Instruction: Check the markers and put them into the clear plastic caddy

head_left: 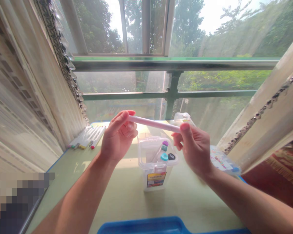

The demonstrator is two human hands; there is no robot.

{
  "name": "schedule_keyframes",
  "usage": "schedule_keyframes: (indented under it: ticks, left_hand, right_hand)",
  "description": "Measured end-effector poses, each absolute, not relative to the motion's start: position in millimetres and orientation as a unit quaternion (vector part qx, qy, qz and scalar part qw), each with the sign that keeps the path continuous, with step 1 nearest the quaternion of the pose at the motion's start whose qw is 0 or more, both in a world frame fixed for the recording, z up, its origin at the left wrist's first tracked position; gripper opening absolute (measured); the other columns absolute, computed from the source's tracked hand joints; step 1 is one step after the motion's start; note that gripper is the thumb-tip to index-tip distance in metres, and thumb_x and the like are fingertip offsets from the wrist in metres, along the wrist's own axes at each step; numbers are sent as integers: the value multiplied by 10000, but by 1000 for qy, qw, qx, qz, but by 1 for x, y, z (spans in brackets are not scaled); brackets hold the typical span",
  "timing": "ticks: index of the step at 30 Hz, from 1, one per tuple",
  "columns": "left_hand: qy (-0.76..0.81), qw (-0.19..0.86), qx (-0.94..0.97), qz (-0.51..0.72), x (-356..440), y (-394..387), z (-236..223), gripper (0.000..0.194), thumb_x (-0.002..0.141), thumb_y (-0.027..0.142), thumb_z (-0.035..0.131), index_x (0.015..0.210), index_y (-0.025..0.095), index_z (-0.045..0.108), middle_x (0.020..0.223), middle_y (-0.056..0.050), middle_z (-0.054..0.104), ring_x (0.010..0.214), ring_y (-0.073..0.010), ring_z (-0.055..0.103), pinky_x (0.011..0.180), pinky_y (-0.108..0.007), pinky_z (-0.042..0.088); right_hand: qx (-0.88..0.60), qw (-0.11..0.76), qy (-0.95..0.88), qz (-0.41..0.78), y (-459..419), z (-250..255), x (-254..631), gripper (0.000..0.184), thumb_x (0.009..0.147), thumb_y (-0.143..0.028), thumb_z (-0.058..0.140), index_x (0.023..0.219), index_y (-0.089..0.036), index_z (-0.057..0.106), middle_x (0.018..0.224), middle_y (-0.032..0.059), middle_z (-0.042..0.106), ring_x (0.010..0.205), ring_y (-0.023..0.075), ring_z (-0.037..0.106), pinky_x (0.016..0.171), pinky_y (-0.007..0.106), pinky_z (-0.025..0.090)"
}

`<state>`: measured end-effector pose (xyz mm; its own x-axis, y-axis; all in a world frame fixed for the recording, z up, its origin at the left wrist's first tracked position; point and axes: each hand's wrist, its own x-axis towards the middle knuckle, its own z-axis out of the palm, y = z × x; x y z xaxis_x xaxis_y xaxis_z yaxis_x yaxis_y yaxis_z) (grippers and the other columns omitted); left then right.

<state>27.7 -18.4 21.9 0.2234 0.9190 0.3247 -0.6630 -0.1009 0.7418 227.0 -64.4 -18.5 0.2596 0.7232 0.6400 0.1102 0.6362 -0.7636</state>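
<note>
A white marker pen [153, 122] is stretched level between my two hands, tilted slightly down to the right. My left hand [119, 138] pinches its left end between thumb and fingers. At its right end, my right hand [196, 149] grips it with the thumb on top, hiding that tip. Just below, a clear plastic box [150, 165] with a yellow and black label [156, 179] stands upright on the table. Several markers are inside it; a purple end [165, 143], a turquoise end [164, 157] and a black end marked 120 [171, 156] show.
Several white markers [90, 138] lie side by side at the table's left back. A clear container [182, 117] is partly hidden behind my right hand. To its right lies a printed plastic case [222, 161]. A blue tray [141, 226] edges the front; curtains [70, 97] hang beside the railing [122, 66].
</note>
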Motion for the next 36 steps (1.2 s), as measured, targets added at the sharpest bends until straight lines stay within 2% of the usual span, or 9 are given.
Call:
schedule_keyframes:
  ticks: [8,13,21,28,33,36]
  left_hand:
    - [141,668,424,596,26,-20,23,140,726,256,809,816,150,797,540,45,529,465,-52,409,432,-191,341]
    - [129,686,425,577,23,-21,23,171,759,237,762,901,161,822,593,22,584,482,-58,413,458,-201,363]
    - [117,666,467,570,23,-19,20,193,743,196,770,920,177,844,624,0,596,512,-59,418,467,-196,331]
    - [120,655,482,570,25,-18,17,176,709,220,860,885,222,855,614,22,582,496,-22,380,472,-168,280]
    - [132,624,500,585,25,-19,16,158,711,241,891,863,242,848,642,33,584,506,-15,363,483,-172,266]
    - [153,598,511,598,26,-18,16,129,737,254,876,859,230,840,593,47,518,513,-26,347,488,-183,254]
  right_hand:
    - [-390,709,-522,270,-62,-16,228,657,908,-695,638,511,-171,621,365,-13,501,314,58,419,351,203,300]
    - [-385,708,-497,323,-54,-18,229,604,869,-711,674,614,-163,653,405,-21,517,326,67,421,349,207,293]
    - [-355,694,-483,398,-45,-24,227,466,853,-633,738,777,-194,602,574,-51,536,411,70,443,357,206,277]
    - [-359,688,-468,423,-46,-26,226,393,859,-577,743,941,-207,640,615,-61,545,435,79,448,377,230,281]
    - [-361,697,-467,406,-47,-26,226,307,889,-496,704,972,-209,633,601,-66,550,427,80,448,378,224,288]
    - [-359,710,-466,387,-47,-24,227,253,899,-445,680,957,-210,607,593,-68,552,406,71,434,373,211,278]
